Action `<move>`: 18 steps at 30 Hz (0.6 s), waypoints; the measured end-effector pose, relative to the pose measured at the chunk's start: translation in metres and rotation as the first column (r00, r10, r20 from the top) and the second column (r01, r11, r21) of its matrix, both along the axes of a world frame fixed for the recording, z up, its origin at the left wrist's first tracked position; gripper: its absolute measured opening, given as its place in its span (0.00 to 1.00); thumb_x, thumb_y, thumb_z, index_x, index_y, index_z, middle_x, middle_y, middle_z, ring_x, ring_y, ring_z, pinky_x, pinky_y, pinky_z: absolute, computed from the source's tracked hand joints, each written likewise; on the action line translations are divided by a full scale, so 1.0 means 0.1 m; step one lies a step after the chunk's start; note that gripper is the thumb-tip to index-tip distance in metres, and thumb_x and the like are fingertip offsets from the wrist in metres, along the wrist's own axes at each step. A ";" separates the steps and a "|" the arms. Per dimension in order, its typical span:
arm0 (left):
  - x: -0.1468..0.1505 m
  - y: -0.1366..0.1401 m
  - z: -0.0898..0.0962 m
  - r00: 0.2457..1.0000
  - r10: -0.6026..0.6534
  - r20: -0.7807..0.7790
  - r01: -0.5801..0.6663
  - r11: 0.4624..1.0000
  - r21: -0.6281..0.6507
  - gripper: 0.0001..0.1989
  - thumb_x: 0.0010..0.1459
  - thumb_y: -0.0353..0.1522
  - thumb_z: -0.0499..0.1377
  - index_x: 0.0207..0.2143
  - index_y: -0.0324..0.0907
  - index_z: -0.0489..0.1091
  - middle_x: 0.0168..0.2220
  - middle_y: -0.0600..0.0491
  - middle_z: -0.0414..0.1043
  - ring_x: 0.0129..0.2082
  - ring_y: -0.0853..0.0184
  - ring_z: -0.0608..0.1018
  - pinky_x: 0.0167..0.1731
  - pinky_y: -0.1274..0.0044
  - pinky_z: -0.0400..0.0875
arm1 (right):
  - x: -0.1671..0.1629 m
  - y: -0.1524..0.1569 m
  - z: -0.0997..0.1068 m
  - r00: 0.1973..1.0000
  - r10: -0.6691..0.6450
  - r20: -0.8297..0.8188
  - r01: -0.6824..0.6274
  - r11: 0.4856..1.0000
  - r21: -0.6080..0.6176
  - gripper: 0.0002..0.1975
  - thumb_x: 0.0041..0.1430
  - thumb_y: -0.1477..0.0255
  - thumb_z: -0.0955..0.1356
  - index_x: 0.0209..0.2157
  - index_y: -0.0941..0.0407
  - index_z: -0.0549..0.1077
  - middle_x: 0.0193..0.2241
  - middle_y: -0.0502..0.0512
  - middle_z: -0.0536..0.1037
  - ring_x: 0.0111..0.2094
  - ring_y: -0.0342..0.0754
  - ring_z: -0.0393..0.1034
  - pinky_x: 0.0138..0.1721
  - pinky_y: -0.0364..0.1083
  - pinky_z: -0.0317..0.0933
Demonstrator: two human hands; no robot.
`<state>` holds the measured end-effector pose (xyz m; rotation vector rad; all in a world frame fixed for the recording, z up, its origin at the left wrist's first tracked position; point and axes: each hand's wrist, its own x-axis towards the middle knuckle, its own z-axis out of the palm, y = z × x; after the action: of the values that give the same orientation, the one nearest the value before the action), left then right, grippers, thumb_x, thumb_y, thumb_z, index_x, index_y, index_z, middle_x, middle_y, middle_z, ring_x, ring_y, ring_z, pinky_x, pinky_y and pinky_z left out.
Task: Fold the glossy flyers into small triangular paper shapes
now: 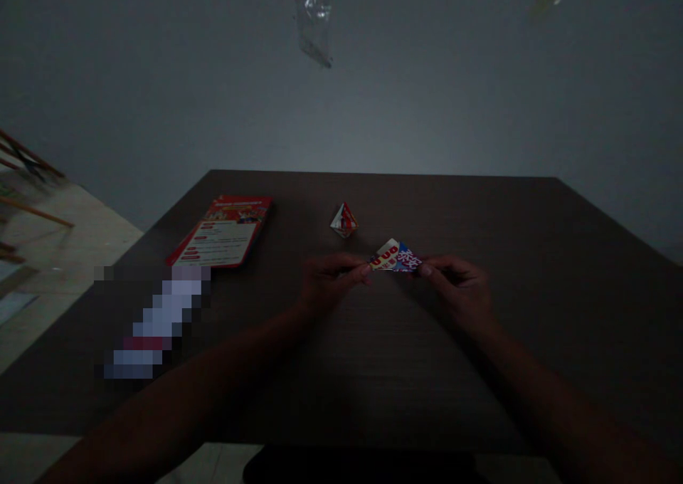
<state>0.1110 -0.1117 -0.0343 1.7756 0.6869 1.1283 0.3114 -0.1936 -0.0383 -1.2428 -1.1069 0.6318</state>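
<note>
Between my two hands is a folded piece of printed paper, patterned in cream, red, blue and white, held just above the dark table. My left hand pinches its left corner between thumb and fingers. At the right corner, my right hand has a similar pinch. Just beyond the left hand stands a small folded paper shape in red and white, with a pointed top; neither hand touches it.
A stack of red and white printed leaflets lies on the table at the left. Nearer me is a blurred-out pale item. A pale wall rises behind the table, with a clear plastic piece on it. Wooden furniture stands far left.
</note>
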 end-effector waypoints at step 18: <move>0.09 -0.05 -0.02 0.994 0.015 0.111 -0.008 0.998 -0.063 0.07 0.48 0.29 0.63 0.19 0.38 0.70 0.21 0.54 0.71 0.24 0.72 0.73 0.24 0.81 0.66 | -0.05 0.02 -0.01 0.999 -0.039 0.016 0.039 0.999 -0.021 0.07 0.47 0.67 0.72 0.23 0.56 0.74 0.27 0.54 0.80 0.27 0.47 0.73 0.29 0.45 0.66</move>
<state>0.1202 -0.1169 -0.0358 1.6454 0.6587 1.1913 0.3059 -0.1920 -0.0394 -1.2867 -1.0886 0.6067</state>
